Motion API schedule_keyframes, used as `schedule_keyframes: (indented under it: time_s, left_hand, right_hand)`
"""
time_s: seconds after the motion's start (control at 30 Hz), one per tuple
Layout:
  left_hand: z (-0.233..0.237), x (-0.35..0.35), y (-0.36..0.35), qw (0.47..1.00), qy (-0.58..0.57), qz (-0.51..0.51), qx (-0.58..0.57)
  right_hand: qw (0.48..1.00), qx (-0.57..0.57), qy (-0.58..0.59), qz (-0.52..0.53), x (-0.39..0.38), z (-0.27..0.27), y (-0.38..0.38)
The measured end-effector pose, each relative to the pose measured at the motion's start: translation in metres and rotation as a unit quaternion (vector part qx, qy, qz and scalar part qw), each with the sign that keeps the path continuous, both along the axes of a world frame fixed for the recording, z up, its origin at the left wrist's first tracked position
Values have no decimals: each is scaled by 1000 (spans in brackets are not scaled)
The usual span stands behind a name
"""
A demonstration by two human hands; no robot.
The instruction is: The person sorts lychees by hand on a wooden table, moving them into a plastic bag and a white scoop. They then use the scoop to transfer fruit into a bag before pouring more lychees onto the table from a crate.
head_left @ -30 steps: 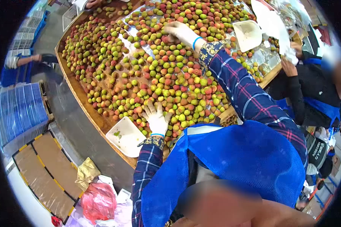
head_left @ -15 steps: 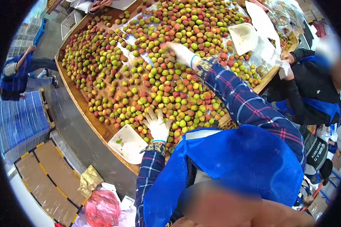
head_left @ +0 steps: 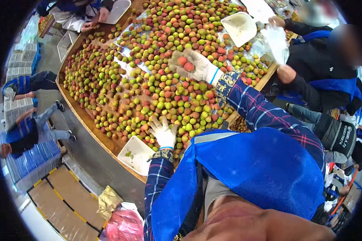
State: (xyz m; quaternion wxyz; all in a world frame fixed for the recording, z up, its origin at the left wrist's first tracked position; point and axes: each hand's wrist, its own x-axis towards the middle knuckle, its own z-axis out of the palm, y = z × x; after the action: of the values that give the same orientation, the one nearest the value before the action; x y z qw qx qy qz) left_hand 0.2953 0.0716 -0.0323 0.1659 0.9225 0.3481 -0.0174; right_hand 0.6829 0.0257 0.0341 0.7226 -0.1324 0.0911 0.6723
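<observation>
Red and green round fruits (head_left: 165, 96) lie spread over a wooden-edged table (head_left: 82, 114). My right hand (head_left: 195, 66), in a white glove, is turned palm up above the pile with red fruits resting in it, its fingers loosely curled. Gloved in white too, my left hand (head_left: 163, 132) lies palm down on the fruits near the front of the table, fingers spread. Just beside it is a white scoop-like tray (head_left: 136, 156) with small green bits inside. A second white tray (head_left: 239, 29) sits on the fruits at the upper right.
A co-worker at the right (head_left: 321, 76) holds a clear plastic bag (head_left: 276, 42). Another person's hands (head_left: 103, 15) are over the table's far left corner, near a white tray (head_left: 118, 11). People walk at the left. Wrapped blue stacks (head_left: 36, 154) and a gold bag (head_left: 109, 202) stand on the floor.
My right hand has turned palm up and now shows red fruits in it. My left hand stays on the pile. The view has shifted, and a second person has appeared at the left.
</observation>
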Motion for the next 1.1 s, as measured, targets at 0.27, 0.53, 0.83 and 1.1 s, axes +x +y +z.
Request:
schedule_keyframes:
  time_s: [0.27,0.53,0.83,1.1]
  left_hand:
    - [-11,-5,0,999,8,-29,37]
    - [-14,-6,-1,999,41,-19,28]
    - [8,2,-1,997,67,-13,28]
    - [39,31,16,998,16,-12,56]
  right_hand:
    - [968,-238,56,-50,-79,-55,-79]
    - [941,-339,-11,-19,-123,-44,-150]
    - [399,-403,-818,94,-33,4,-223]
    - [387,-448,-806,4,-33,-36,-265]
